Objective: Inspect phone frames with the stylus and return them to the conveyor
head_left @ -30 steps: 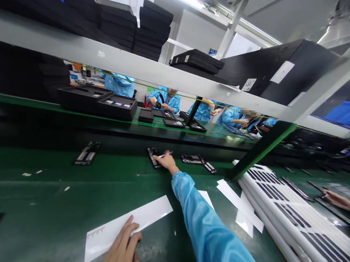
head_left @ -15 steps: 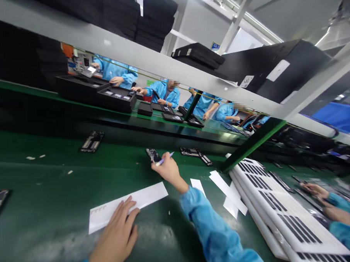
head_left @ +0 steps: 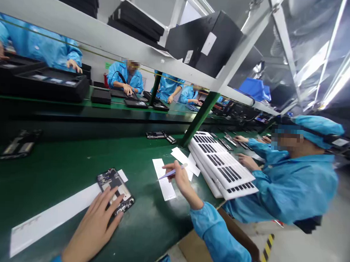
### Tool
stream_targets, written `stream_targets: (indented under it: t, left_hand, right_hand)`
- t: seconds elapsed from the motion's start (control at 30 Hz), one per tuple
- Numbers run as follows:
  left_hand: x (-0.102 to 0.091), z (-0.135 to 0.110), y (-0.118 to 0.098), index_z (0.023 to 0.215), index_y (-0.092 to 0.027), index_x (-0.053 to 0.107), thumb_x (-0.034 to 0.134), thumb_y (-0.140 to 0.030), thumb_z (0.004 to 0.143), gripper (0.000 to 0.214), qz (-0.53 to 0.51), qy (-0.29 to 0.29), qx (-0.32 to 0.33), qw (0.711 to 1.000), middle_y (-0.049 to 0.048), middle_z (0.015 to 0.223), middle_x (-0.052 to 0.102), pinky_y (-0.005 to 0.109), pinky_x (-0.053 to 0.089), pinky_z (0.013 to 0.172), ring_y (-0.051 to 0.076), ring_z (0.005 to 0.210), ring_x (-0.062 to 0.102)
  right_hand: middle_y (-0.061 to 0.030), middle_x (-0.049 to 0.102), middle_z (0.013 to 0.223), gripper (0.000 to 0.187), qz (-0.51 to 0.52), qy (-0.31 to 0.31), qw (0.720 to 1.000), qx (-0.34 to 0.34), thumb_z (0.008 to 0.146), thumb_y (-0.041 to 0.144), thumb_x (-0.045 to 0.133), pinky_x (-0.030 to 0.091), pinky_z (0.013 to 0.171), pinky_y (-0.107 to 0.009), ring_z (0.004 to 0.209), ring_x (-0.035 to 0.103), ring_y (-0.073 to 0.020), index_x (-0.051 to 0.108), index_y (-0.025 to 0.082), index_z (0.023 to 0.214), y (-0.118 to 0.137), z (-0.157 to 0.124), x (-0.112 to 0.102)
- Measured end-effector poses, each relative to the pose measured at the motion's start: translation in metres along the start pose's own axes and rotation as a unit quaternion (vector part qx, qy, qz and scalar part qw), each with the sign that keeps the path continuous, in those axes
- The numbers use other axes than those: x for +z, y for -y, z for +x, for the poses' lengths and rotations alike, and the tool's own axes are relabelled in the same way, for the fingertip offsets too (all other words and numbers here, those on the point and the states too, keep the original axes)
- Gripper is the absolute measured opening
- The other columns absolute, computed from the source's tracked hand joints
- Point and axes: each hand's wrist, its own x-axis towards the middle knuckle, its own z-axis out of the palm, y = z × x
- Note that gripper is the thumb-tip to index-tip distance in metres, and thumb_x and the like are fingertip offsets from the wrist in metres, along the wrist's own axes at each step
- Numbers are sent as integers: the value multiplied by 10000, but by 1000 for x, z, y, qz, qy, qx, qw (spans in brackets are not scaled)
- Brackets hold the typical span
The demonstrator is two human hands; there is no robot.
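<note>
My left hand (head_left: 97,224) lies with fingers stretched over the lower left of an opened phone (head_left: 110,178), pressing it to the green bench. The phone's inner board shows, and it overlaps the end of a long white strip (head_left: 55,217). A small white piece (head_left: 122,176) pokes out beyond its right edge. In my right hand (head_left: 182,181) is a slim lilac tool, seemingly tweezers (head_left: 166,174), pinched between the fingers. Its pointed end is over a white sheet of small labels (head_left: 167,189); I cannot tell whether it touches.
White racks with black slots (head_left: 220,160) are stacked right of more white strips (head_left: 178,156). A green post (head_left: 200,118) rises behind them. Other opened phones (head_left: 19,144) lie along the back. A co-worker (head_left: 294,182) sits at right; black trays (head_left: 52,83) stand across the bench.
The view has swung right. The phone has come from the back of the bench to under my left hand, at the long strip's end. My right hand has moved over the label sheet, still holding the tool.
</note>
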Motion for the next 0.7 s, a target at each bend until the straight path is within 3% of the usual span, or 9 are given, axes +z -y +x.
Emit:
stream_targets:
  t: [0.13, 0.3, 0.4, 0.5, 0.7]
  left_hand:
    - [18, 35, -51, 1345, -318, 520, 510, -368, 927, 421, -31, 26, 75, 996, 38, 1471, 449, 505, 392, 1094, 288, 1367, 398]
    - [47, 83, -102, 1351, -260, 511, 501, -331, 928, 429, -29, 49, 116, 992, 72, 1470, 451, 513, 326, 1133, 284, 1384, 371]
    - [62, 95, -111, 1357, -222, 499, 507, -357, 921, 456, -34, 64, 120, 990, 88, 1487, 432, 508, 328, 1130, 286, 1379, 381]
    - [72, 94, -108, 1334, -196, 513, 481, -390, 932, 448, -38, 79, 117, 989, 90, 1457, 472, 497, 339, 1120, 277, 1354, 418]
    - [73, 92, -106, 1331, -192, 512, 464, -388, 936, 444, -30, 101, 114, 988, 78, 1442, 491, 494, 305, 1133, 268, 1347, 425]
  right_hand:
    - [-88, 666, 632, 715, 101, -41, 988, 106, 857, 779, 352, 515, 487, -291, 536, 638, -196, 678, 151, 751, -42, -7, -50]
    - [-22, 544, 434, 724, 92, -47, 985, 140, 838, 795, 364, 435, 375, -250, 343, 508, -139, 666, 160, 666, -82, -18, -60]
    - [-63, 674, 598, 597, 143, -23, 980, 139, 777, 740, 572, 539, 491, -295, 495, 650, -189, 675, 153, 807, -88, -20, -57]
    - [-66, 711, 676, 461, 131, -13, 982, 134, 663, 557, 803, 572, 573, -305, 586, 695, -208, 661, 152, 829, -89, -22, -56]
    - [-50, 708, 660, 344, 115, 17, 982, 145, 725, 464, 761, 557, 550, -268, 579, 690, -184, 658, 149, 818, -95, -25, -56]
